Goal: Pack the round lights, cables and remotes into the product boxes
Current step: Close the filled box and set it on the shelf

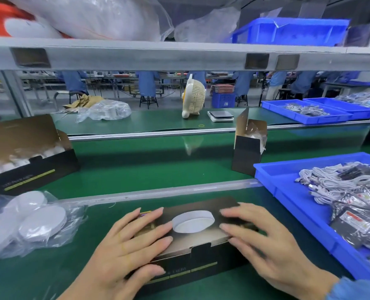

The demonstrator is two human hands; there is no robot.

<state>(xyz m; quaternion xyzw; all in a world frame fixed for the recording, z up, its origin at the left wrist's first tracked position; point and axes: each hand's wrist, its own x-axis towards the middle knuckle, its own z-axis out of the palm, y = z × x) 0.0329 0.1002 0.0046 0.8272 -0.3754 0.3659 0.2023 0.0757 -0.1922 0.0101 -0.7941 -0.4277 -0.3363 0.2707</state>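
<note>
A dark product box point(198, 252) with a round white light printed on its lid lies closed on the green mat in front of me. My left hand point(123, 250) lies flat on the lid's left part, thumb down on the front face. My right hand point(264, 243) presses on the right part with straight fingers. At the left, a clear bag holds several round white lights point(34, 219). A blue tray point(288, 189) at the right holds white cables point(331, 182) and bagged black remotes point(357, 226).
An open box point(32, 167) with white lights inside sits on the conveyor at the left. A small open box point(248, 148) stands upright on the belt. Beyond are a small fan point(193, 96), a scale point(221, 115) and more blue trays point(309, 114).
</note>
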